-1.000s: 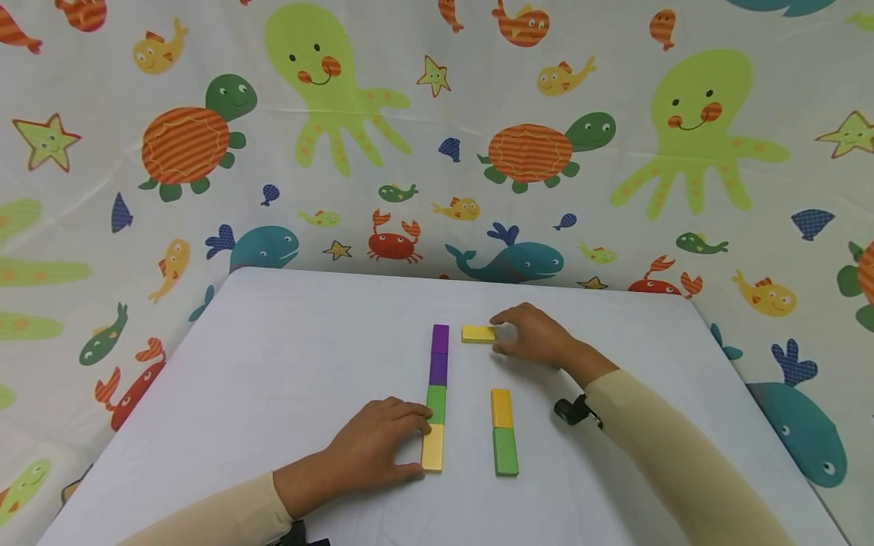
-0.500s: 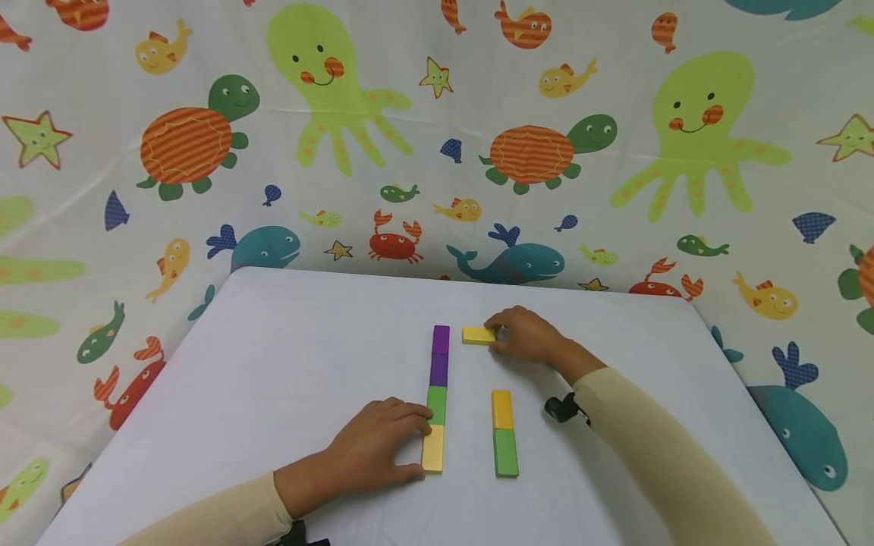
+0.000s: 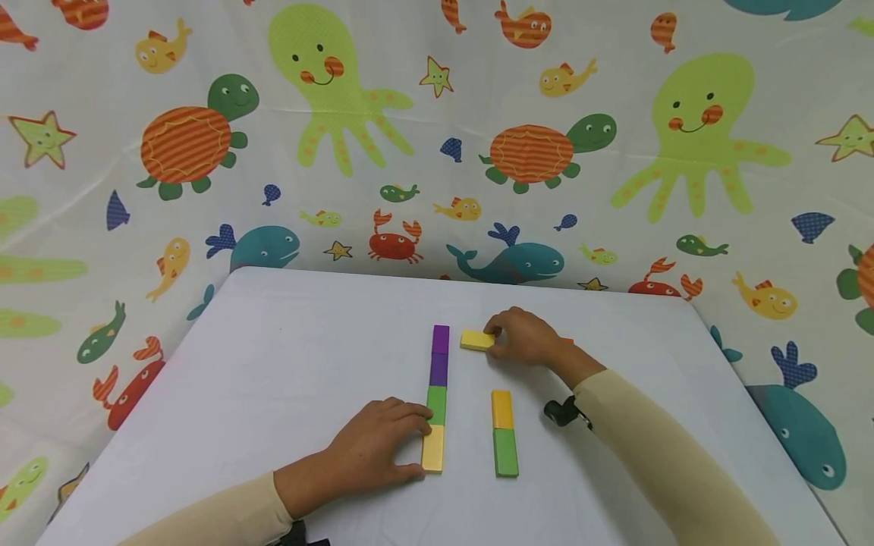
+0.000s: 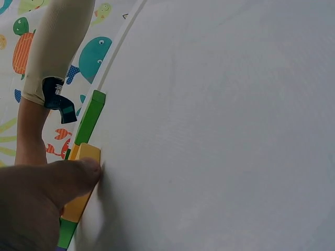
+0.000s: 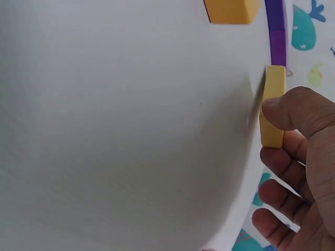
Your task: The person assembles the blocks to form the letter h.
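Note:
My right hand (image 3: 524, 335) pinches a pale yellow block (image 3: 477, 340) between thumb and fingers. This block lies crosswise, just right of the far end of a row, with a gap between. Two purple blocks (image 3: 440, 355), a green block (image 3: 436, 406) and a light yellow block (image 3: 433, 449) make up that row, end to end. My left hand (image 3: 372, 444) holds the row's near end, with its thumb at the light yellow block and fingertips by the green one. In the left wrist view the thumb (image 4: 78, 178) covers part of the light yellow block.
An orange-yellow block (image 3: 501, 409) and a green block (image 3: 505, 453) stand end to end right of the row. An orange-red piece (image 3: 567, 341) shows partly behind my right wrist. The white table (image 3: 307, 341) meets a sea-animal print cloth (image 3: 410, 152).
The right hand has closed in on its yellow block, which now sits slightly nearer and a little tilted. An orange-red piece has come into view behind the right wrist. The left hand stays put.

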A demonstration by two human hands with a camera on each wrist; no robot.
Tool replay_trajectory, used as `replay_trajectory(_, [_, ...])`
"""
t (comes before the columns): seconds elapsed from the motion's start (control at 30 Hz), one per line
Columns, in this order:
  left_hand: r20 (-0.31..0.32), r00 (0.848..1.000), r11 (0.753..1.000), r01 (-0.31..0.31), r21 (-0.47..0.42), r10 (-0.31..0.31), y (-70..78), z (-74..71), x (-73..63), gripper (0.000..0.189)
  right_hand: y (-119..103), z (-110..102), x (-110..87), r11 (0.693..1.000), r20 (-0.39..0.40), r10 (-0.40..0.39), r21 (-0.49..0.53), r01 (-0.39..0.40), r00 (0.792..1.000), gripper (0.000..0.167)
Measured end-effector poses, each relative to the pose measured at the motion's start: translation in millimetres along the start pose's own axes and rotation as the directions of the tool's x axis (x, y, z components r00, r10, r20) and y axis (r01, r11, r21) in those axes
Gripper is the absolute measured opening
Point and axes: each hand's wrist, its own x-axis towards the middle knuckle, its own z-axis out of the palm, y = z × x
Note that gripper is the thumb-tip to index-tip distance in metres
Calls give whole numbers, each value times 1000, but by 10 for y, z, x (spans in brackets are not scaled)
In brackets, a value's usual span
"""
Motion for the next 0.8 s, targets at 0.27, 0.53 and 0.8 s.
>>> replay_trajectory(0.27, [9, 1000, 1000, 7, 5, -7, 4, 2, 7, 47, -74, 32, -140, 1000, 14, -8, 0, 8, 1000, 36])
replay_trajectory(0.53, [36, 999, 1000, 25, 0, -25, 6, 4, 17, 47, -162, 79, -232, 999, 26, -41, 31, 41, 999, 36])
replay_trajectory(0.8, [53, 998, 999, 40, -4, -39, 6, 10, 29, 48, -227, 136, -256, 997, 33, -69, 27, 68, 997, 34])
